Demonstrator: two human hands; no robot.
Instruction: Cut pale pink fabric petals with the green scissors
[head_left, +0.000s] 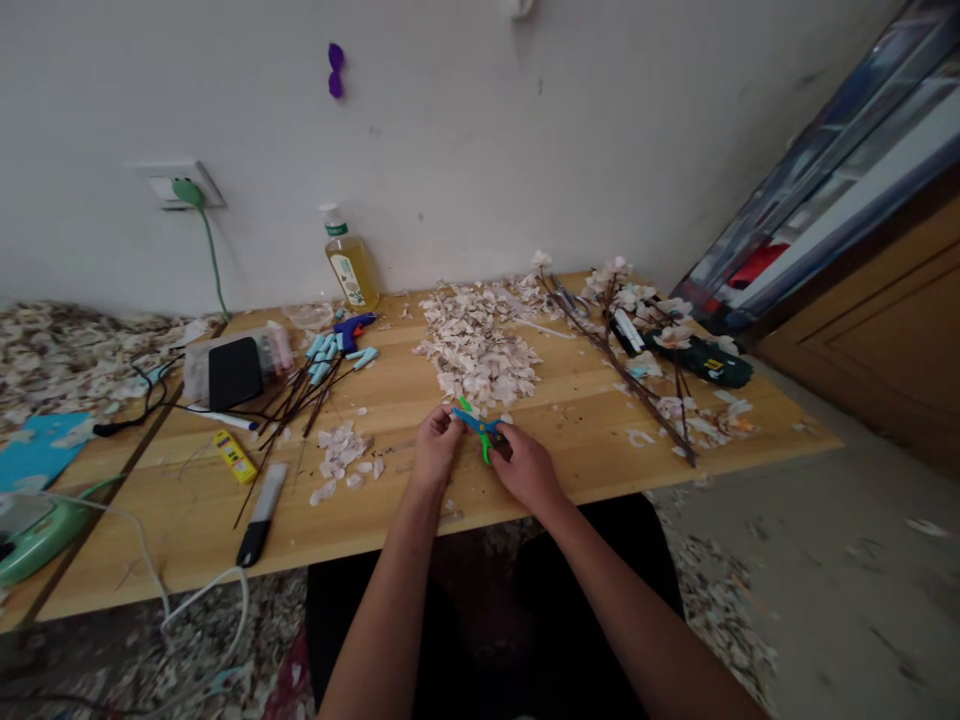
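the left hand [435, 445] and right hand [525, 465] meet just above the near edge of the wooden counter [585, 440]. between them sit small blue and green scissors [476, 428], the right grip closed around the handle end, the left fingertips pinching at the tip end. the scissors' long axis runs roughly left to right, tip toward the left hand. just beyond lies a pile of pale petals [476, 345]; farther back, flower branches [637, 375] and an oil bottle [351, 262] by the wall.
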